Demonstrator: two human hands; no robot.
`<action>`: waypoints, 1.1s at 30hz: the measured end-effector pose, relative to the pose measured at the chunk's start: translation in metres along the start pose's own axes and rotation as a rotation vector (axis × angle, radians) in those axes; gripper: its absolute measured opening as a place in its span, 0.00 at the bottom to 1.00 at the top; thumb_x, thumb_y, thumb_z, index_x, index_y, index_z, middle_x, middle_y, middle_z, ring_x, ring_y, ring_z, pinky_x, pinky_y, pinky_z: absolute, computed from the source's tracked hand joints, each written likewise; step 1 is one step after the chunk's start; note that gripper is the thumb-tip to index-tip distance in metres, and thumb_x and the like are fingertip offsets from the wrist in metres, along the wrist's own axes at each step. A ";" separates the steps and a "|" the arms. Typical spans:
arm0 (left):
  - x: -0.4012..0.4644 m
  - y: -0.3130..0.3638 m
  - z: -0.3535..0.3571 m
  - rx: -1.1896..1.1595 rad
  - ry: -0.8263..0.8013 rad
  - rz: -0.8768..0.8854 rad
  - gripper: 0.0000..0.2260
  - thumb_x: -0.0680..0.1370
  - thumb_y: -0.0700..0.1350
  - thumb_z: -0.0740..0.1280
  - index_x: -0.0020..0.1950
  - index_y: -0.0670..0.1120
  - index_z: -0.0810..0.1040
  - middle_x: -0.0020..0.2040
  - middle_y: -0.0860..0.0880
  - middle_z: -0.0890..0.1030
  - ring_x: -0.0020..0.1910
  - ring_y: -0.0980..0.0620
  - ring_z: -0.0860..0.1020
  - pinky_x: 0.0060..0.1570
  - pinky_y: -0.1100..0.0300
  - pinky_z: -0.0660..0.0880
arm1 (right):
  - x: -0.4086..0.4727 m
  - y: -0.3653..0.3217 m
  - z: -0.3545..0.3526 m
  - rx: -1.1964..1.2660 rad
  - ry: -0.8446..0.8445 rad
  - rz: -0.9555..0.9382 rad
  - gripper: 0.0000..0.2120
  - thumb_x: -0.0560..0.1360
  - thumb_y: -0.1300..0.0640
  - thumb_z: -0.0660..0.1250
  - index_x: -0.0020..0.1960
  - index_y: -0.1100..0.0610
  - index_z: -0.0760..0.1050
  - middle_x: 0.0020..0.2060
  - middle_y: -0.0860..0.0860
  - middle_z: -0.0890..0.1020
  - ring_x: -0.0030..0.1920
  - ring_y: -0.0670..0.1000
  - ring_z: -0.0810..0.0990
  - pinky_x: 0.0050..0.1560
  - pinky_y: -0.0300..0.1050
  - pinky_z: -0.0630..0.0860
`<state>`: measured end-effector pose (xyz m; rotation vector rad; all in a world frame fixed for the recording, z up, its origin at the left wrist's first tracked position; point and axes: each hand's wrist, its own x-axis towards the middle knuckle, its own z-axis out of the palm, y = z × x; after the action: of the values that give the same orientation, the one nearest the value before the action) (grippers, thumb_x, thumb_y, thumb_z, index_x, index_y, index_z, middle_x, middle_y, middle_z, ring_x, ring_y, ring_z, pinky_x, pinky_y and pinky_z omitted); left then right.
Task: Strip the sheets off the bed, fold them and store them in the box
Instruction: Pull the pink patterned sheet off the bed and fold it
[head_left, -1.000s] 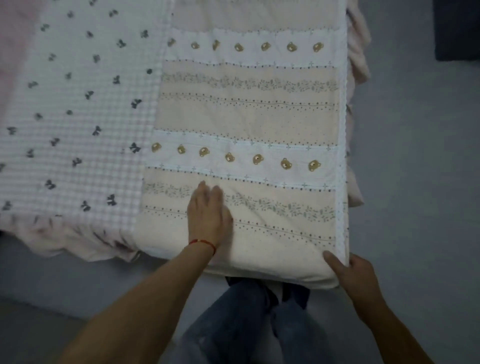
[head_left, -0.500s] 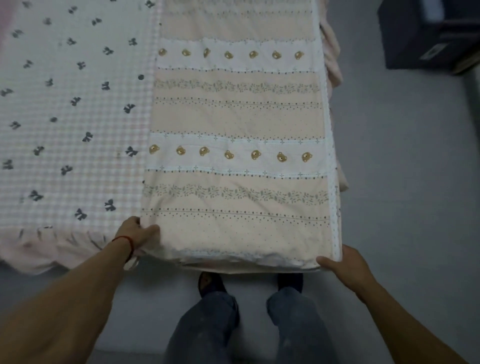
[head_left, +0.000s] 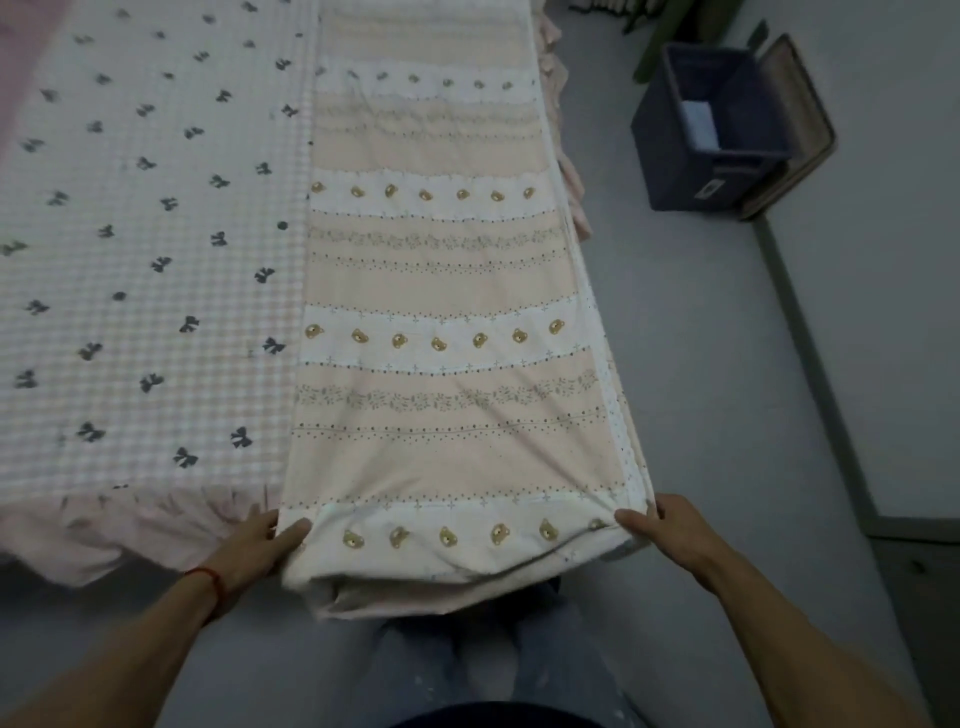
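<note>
Head view: your left hand (head_left: 249, 545) and right hand (head_left: 670, 530) each pinch a near corner of the folded beige bear-print sheet (head_left: 441, 364) at the bed's (head_left: 130, 234) foot edge, likely to fold it again. Dark blue storage box (head_left: 722, 135) sits well apart, open on the floor.

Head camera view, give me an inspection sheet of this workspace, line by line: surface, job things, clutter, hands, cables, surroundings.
Surface: bed with a pink frilled edge, under a gingham bow-print sheet.
Job's things: bear-print sheet, folded into a long strip along the bed's right side, its near end hanging over the edge; dark storage box on the floor to the right, open.
Clutter: nothing seen.
Hands: left hand grips the strip's near left corner; right hand grips the near right corner.
Cables: nothing seen.
Surroundings: grey floor; the person's jeans below the bed edge.
</note>
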<state>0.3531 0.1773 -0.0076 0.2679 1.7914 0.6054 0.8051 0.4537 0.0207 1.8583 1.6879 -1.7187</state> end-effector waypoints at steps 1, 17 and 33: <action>-0.010 0.003 0.000 -0.051 -0.046 -0.005 0.11 0.81 0.46 0.67 0.60 0.43 0.80 0.54 0.44 0.86 0.52 0.46 0.85 0.46 0.56 0.82 | -0.010 -0.005 0.000 0.001 0.003 -0.013 0.13 0.77 0.54 0.73 0.60 0.55 0.80 0.51 0.44 0.85 0.48 0.43 0.84 0.40 0.31 0.77; -0.107 0.012 0.002 0.144 0.435 0.071 0.25 0.81 0.61 0.59 0.54 0.39 0.82 0.49 0.40 0.84 0.44 0.44 0.80 0.42 0.56 0.75 | -0.066 -0.008 -0.026 0.149 0.212 -0.148 0.13 0.80 0.54 0.70 0.57 0.63 0.81 0.46 0.55 0.85 0.41 0.51 0.83 0.32 0.39 0.79; -0.155 0.030 0.041 -0.316 -0.290 -0.017 0.18 0.80 0.38 0.69 0.69 0.38 0.75 0.66 0.37 0.79 0.65 0.38 0.78 0.65 0.44 0.75 | -0.070 -0.028 -0.061 0.144 -0.199 0.019 0.25 0.67 0.52 0.81 0.57 0.65 0.81 0.49 0.63 0.86 0.48 0.64 0.85 0.51 0.56 0.79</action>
<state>0.4357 0.1395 0.1278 0.1158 1.3955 0.7845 0.8409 0.4632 0.1106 1.6836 1.5046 -1.9904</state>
